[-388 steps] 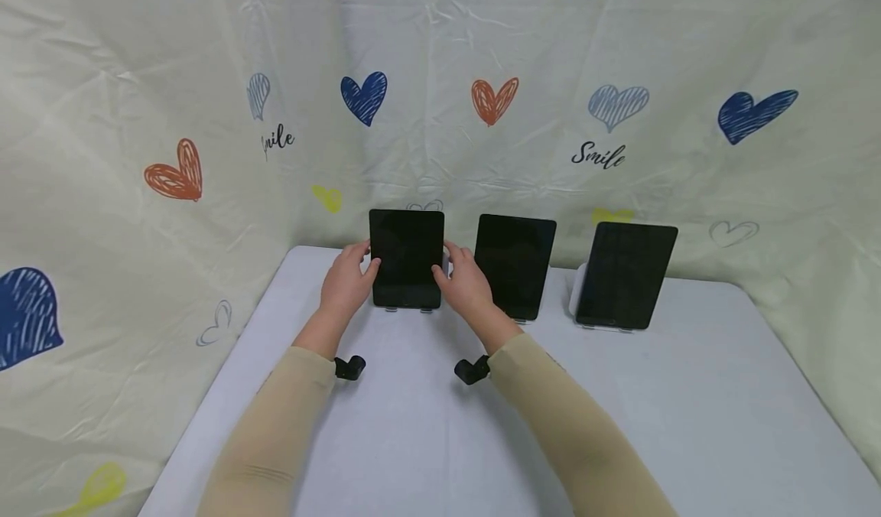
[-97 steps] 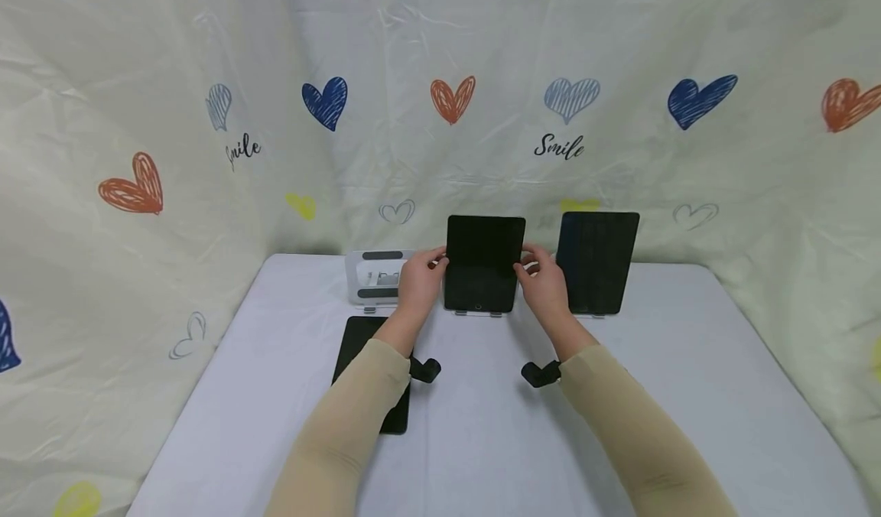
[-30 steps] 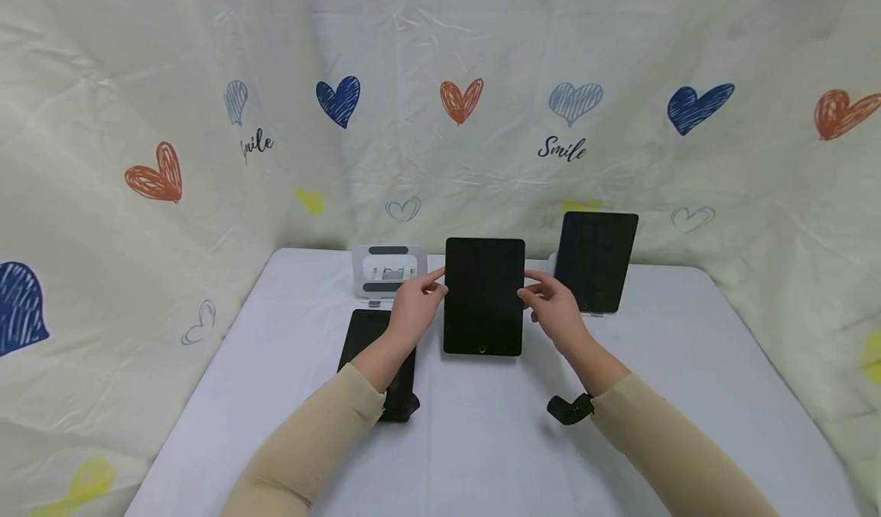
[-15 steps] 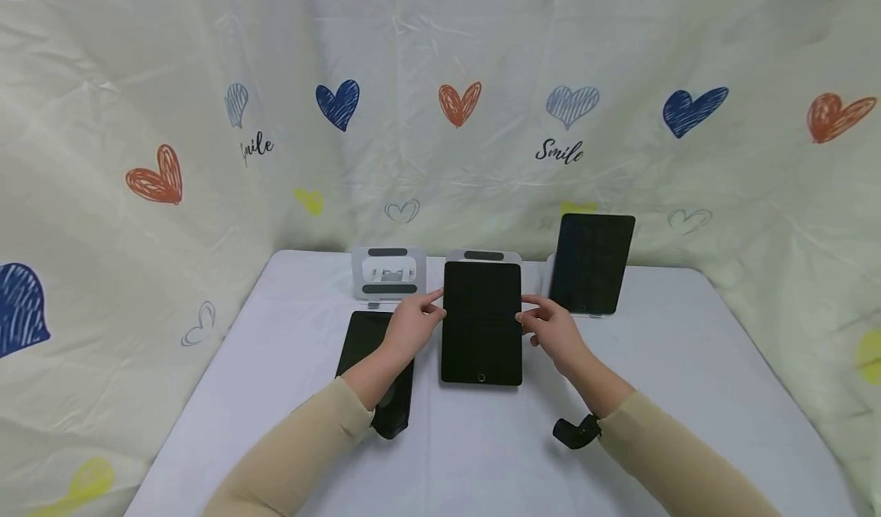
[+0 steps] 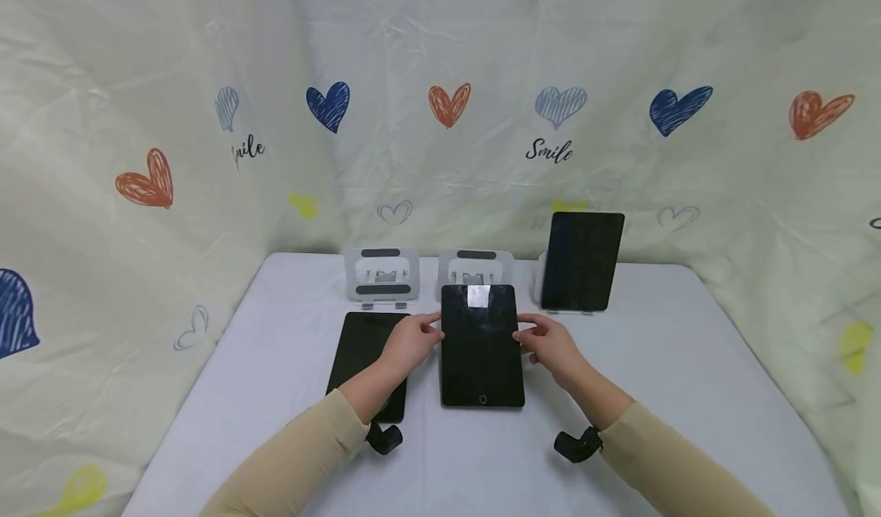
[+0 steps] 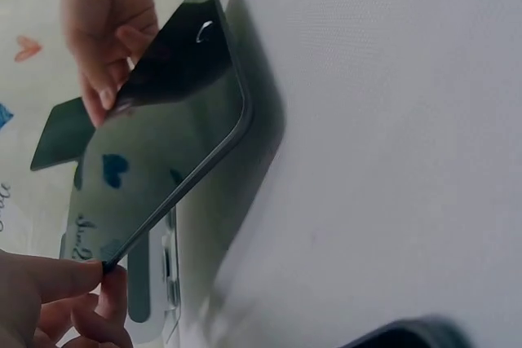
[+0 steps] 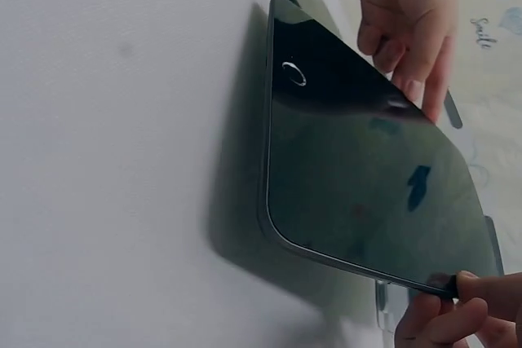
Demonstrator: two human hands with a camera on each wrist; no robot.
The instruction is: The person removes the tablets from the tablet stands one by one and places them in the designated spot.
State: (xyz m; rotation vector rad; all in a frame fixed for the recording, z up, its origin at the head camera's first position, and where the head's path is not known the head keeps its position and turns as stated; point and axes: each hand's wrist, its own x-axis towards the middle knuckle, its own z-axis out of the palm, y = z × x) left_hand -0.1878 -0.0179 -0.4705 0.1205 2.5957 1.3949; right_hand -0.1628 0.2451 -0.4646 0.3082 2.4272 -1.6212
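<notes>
Both hands hold a black tablet [image 5: 482,349] by its side edges, tilted with its screen up and the home button toward me. My left hand [image 5: 411,339] pinches the left edge, thumb on the front. On the opposite edge, my right hand [image 5: 551,345] pinches likewise. In the left wrist view the tablet [image 6: 163,136] casts a shadow on the white cloth under it. The right wrist view shows the tablet's near edge close over the cloth, fingers [image 7: 444,323] curled behind it. Behind the tablet stands a white stand [image 5: 476,255], its lower part hidden.
A second black tablet [image 5: 365,341] lies flat on the table [image 5: 661,395] at left, partly under my left forearm. Behind it is another white stand [image 5: 380,290] with dark pads. At back right a third tablet [image 5: 582,261] leans on its stand. A heart-printed curtain [image 5: 495,35] borders the table.
The left tablet went from its stand to lying flat. Since then both hands have lifted the middle tablet off its stand and brought it toward me, lowering and tilting it back.
</notes>
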